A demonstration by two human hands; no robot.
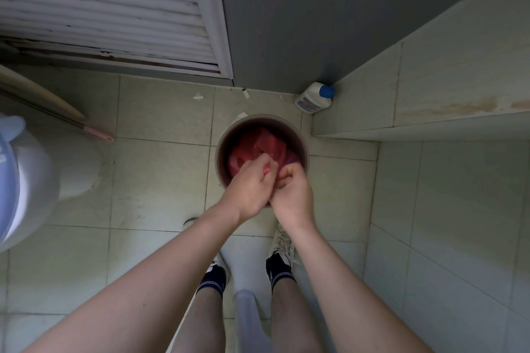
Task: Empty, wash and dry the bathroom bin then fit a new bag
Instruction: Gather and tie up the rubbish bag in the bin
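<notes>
The bin [304, 146] stands on the floor [160, 180] at 12 o'clock from the feet. The left hand [252, 183] and right hand [291, 189] each pinch the red bag [252, 143]: thin, limp, slippery, probably light, and best gathered at its mouth.

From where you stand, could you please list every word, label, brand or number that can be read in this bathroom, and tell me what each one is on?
None can be read.
White bottle with blue cap in the corner: a blue and red label, print too small and blurred to read.
Dark socks: white markings, too blurred to make out.
Bin, red bag, both hands and the tiles: no text visible.
</notes>
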